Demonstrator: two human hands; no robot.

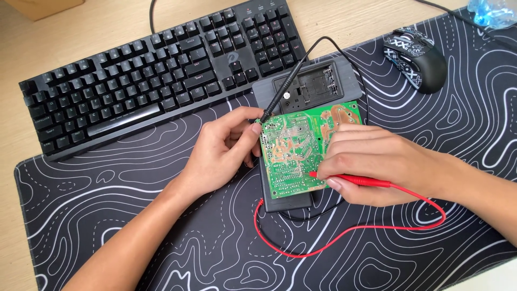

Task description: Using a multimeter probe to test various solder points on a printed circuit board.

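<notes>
Black desk mat [161, 226] with white contour lines; black keyboard [161, 70] along its upper edge, patterned mouse [416, 58] upper right. Mid-mat: dark grey case [307, 86], green circuit board [301, 151] lying on it, long axis running top to bottom. Right hand [377, 161] pinches red probe [350, 179], tip pointing left onto board's lower part. Left hand [223, 153] pinches black probe [280, 97] at board's upper left corner, shaft slanting up-right.
</notes>
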